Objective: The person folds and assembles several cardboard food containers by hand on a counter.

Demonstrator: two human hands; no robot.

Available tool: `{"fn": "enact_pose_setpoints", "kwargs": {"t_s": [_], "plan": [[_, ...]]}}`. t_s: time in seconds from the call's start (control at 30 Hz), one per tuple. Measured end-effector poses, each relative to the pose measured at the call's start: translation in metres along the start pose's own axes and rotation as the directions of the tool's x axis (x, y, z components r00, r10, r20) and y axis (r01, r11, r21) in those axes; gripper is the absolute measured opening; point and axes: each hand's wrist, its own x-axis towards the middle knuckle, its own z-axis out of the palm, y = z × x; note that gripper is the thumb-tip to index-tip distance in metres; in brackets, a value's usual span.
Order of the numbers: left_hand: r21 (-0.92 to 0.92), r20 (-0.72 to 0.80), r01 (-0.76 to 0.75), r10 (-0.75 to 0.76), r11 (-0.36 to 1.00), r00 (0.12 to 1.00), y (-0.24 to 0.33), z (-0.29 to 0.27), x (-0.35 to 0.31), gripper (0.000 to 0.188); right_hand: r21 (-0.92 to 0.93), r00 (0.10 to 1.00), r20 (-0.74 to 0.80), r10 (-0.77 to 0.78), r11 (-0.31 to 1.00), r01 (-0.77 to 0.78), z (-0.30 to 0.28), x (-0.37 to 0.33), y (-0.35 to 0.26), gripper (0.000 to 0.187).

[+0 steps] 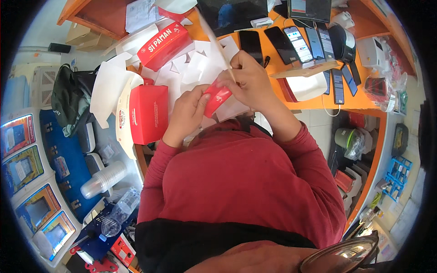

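Note:
Between my hands, in front of my chest, is a partly folded red-and-white cardboard food box (pixel 217 101). My left hand (pixel 187 113) pinches its red side panel from the left. My right hand (pixel 248 82) grips it from the right, fingers curled at the panel's upper corner. A thin flap of the board stands up edge-on above my right hand. Beneath lie flat white box blanks (pixel 195 66). To the left of my left hand stands a folded red box (pixel 149 113) with its lid open. Another red box (pixel 165 44) with white lettering rests farther back.
On the orange desk (pixel 284 66) several phones (pixel 298 44) lie at the back right, some with cables. An open white-lined box (pixel 307 86) stands at the right edge. A dark laptop (pixel 232 16) is at the back. Stacked plastic cups (pixel 104 179) and a clear bottle (pixel 120 211) are at the lower left.

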Motion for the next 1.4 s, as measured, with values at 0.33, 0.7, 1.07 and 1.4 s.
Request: {"fn": "enact_pose_setpoints", "kwargs": {"t_s": [0.33, 0.7, 1.07, 1.4], "plan": [[-0.151, 0.081, 0.106, -0.094, 0.983, 0.992, 0.014, 0.015, 0.003, 0.025, 0.027, 0.974, 0.143, -0.176, 0.984, 0.174, -0.025, 0.004, 0.024, 0.007], [-0.031, 0.04, 0.107, -0.106, 0.994, 0.994, 0.041, 0.033, 0.014, 0.022, 0.126, 0.99, 0.133, -0.043, 0.992, 0.026, -0.032, -0.016, 0.03, 0.013], [0.036, 0.001, 0.08, -0.08, 0.996, 0.997, 0.057, 0.048, 0.016, 0.023, 0.259, 0.944, 0.328, -0.03, 0.964, -0.059, -0.048, -0.03, 0.039, 0.007], [0.024, -0.081, 0.108, -0.105, 0.994, 0.991, 0.059, 0.082, 0.016, 0.032, 0.765, 0.804, 0.12, 0.582, 0.462, -0.449, -0.009, -0.049, 0.03, 0.071]]}}
